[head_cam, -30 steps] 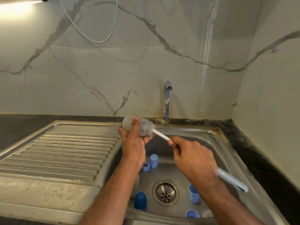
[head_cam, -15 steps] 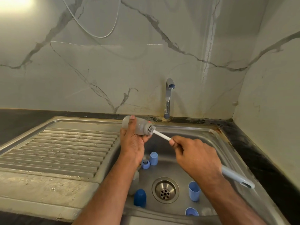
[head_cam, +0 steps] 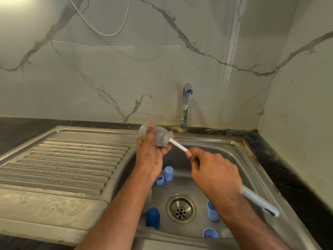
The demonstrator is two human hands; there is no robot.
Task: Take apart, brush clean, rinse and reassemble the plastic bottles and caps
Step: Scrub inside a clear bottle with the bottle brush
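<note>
Backdrop: marble-veined wall (head_cam: 108,78) behind dark worktop (head_cam: 27,127); steel sink (head_cam: 239,159) with ribbed drainboard (head_cam: 63,159) at left, tap (head_cam: 186,103) at far edge, no water seen running.
Bottle: translucent plastic bottle (head_cam: 158,137), held on its side above far left of basin, mouth facing right.
Left hand (head_cam: 151,156): wrapped round bottle body, thumb across top.
Right hand (head_cam: 214,174): closed round brush (head_cam: 180,147) stem, just right of bottle mouth; pale blue handle end projecting behind wrist; bristle head hidden inside bottle.
Basin contents: dark blue cap (head_cam: 152,217) near left; light blue caps (head_cam: 168,173) far of drain (head_cam: 181,208), others to near right.
Step, as judged: brushing bottle interior; rinsing and reassembly outstanding.
Handling, as judged: light, thin-walled, probably slippery when wet; best gripped round mid-body, firmly but without squeezing walls inward.
</note>
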